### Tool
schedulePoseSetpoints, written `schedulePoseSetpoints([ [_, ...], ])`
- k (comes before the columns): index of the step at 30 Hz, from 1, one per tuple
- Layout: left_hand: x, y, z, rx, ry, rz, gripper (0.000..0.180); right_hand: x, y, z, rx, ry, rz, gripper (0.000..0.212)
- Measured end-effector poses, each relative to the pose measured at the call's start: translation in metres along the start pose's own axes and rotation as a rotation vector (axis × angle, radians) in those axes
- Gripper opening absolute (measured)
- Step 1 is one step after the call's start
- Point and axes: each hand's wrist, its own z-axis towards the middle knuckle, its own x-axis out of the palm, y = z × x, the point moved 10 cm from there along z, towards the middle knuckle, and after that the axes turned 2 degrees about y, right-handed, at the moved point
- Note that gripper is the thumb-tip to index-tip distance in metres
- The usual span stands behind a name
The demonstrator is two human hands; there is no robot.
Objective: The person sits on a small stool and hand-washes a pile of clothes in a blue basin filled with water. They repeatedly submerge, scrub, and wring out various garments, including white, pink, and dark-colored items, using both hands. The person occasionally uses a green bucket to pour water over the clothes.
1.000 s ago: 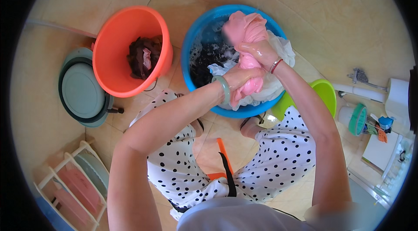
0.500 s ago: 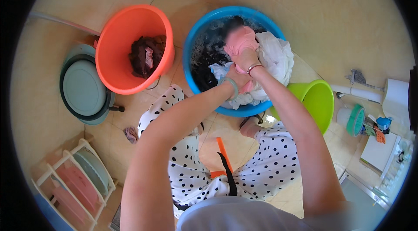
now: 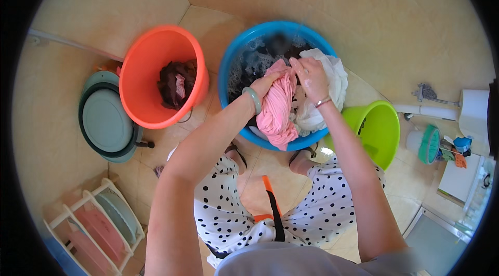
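Observation:
A blue tub [image 3: 224,63] holds sudsy water with dark and white laundry in it. My left hand [image 3: 264,82], with a pale green bangle at the wrist, is closed on a bunched pink cloth [image 3: 275,112] that hangs toward the tub's near rim. Beside its upper end is my right hand [image 3: 312,79], wet with suds, its fingers apart and close to the left fingertips. White fabric [image 3: 332,76] lies heaped under and beside the right hand along the tub's right side. Parts of the cloth between the hands are hidden.
An orange-red bucket [image 3: 136,78] with dark clothes [image 3: 171,86] stands left of the tub. A lime green bucket [image 3: 387,130] is on the right. Grey-green basins [image 3: 106,120] lean at the left wall, above a white rack [image 3: 80,193]. My feet flank an orange stool part [image 3: 266,182].
The pink cloth has gone from a wad under my right hand to a longer bunch hanging from my left. My right hand has moved off it toward the white fabric. The view has shifted slightly.

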Motion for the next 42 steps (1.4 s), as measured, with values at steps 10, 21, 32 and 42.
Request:
schedulePoseSetpoints([
  [10,0.049,-0.051,-0.049,0.146,0.216,-0.182,0.034,0.099,-0.028,0.002,0.519,0.572,1.603,0.066],
  [21,0.004,-0.025,-0.027,0.036,0.123,-0.071,0.066,0.075,-0.030,-0.013,0.656,0.126,1.440,0.048],
  [32,0.027,-0.037,-0.028,0.210,0.162,-0.196,0.026,0.021,0.015,-0.012,0.268,0.183,1.017,0.037],
  [42,0.079,-0.017,-0.049,0.088,0.467,-0.492,0.038,0.050,0.098,0.008,-0.128,0.463,2.304,0.079],
])
